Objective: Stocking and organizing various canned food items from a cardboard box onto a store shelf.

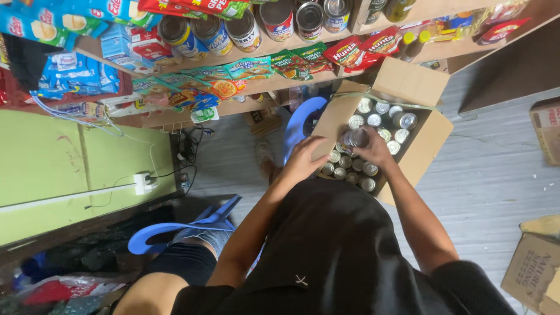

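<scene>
Left hand: I see my left hand (303, 158) resting on the near edge of the open cardboard box (426, 149), fingers curled loosely over the rim; I cannot tell whether they grip anything besides the cardboard.

Right hand: my right hand (376, 150) is over the box, fingers wrapped around a can (356, 139) that it holds lying tilted, just above the others.

Can: it is blurred, silver-ended, and sits between my two hands, near the left wall of the box.

Box: it stands tilted on the grey floor (490, 175), flaps folded outward, packed with rows of upright tins (382, 125) showing their silver tops.

Stool: a blue plastic seat (303, 116) shows just beside the box, on its left.

Shelves: wooden shelves (280, 81) run across the top of my view, lined with large tins (277, 17) and red and green sachets (256, 69).

Wall: a green wall (58, 169) with a white socket (143, 182) lies to my left.

Other boxes: more cardboard cartons (534, 268) sit at the right edge, well apart from my hands.
</scene>
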